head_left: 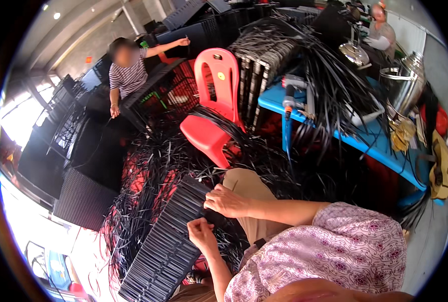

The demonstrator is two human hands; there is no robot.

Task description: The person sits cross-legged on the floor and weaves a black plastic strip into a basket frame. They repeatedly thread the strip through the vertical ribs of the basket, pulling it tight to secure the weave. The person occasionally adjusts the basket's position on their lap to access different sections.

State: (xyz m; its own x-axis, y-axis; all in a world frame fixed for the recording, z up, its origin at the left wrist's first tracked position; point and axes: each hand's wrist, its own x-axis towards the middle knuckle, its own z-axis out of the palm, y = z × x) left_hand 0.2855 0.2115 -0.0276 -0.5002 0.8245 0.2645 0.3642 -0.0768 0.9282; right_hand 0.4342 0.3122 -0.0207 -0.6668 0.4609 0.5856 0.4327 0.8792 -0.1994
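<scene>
Patterned shirt (317,251) nearest, left hand (202,235) and right hand (228,202) curl, grasp unclear, at the right side of the near-left black slatted panel (159,245), seemingly weaving; next probably calls for tightening it.

Labels and signs, catalogued: we can read no words, numbers or brands.
Item one: a round yellow sticker (221,76), fixed to the backrest of the red plastic chair (198,126), below the opening near its top edge; we see a darker mark at its middle, too small for us to make out. Item two: a small orange-red patch (88,60), roughly square, set against the pale wall (77,63) at the rear left; we cannot tell whether it is a sign, and we make out no lettering on it. Both entries we list by colour, shape and place only.
</scene>
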